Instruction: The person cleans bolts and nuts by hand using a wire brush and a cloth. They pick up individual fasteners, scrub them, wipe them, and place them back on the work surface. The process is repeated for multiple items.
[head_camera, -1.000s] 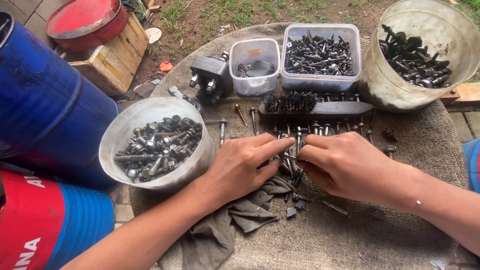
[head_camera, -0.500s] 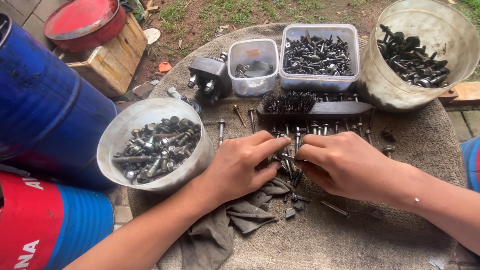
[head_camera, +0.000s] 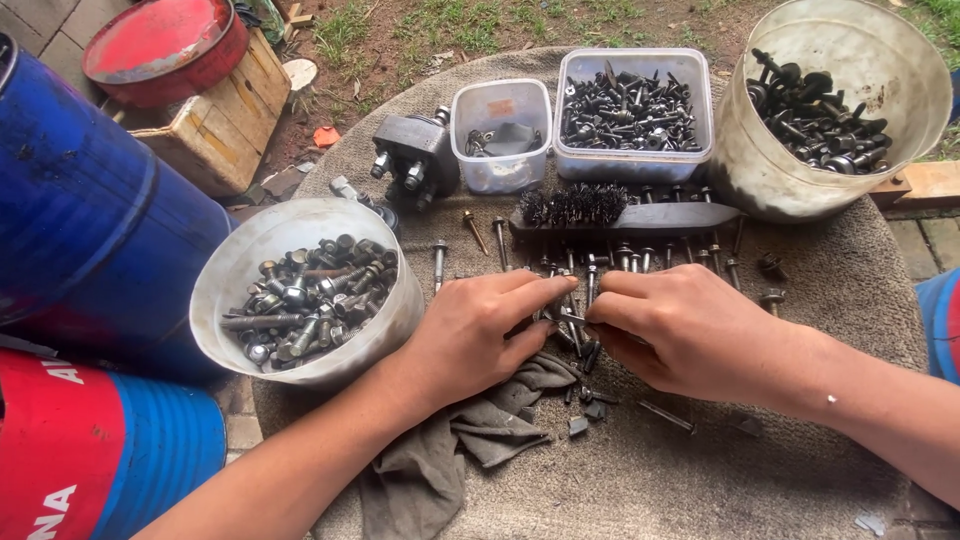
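Both hands meet in the middle of the round surface (head_camera: 820, 300), fingertip to fingertip. The left hand (head_camera: 480, 335) and the right hand (head_camera: 690, 330) are both pressed together on one small dark bolt (head_camera: 572, 320), pinching it between thumbs and first fingers. The bolt sits right inside the grip, and its long side runs from one hand to the other, left to right. Both hands are just as close to it, since both touch it.

Just past the fingertips, away from the person, lies a row of loose bolts (head_camera: 640, 258) standing in a line. Behind that row lies a black wire brush (head_camera: 620, 212), long side going left to right.

Under the grip and toward the person lies a crumpled grey rag (head_camera: 470, 440), with small dark bits beside it.

To the left of the left hand stands a white bowl (head_camera: 240, 250) full of shiny bolts. Far past the grip are two clear tubs (head_camera: 635, 110) and a big bucket (head_camera: 870, 180), holding dark bolts.
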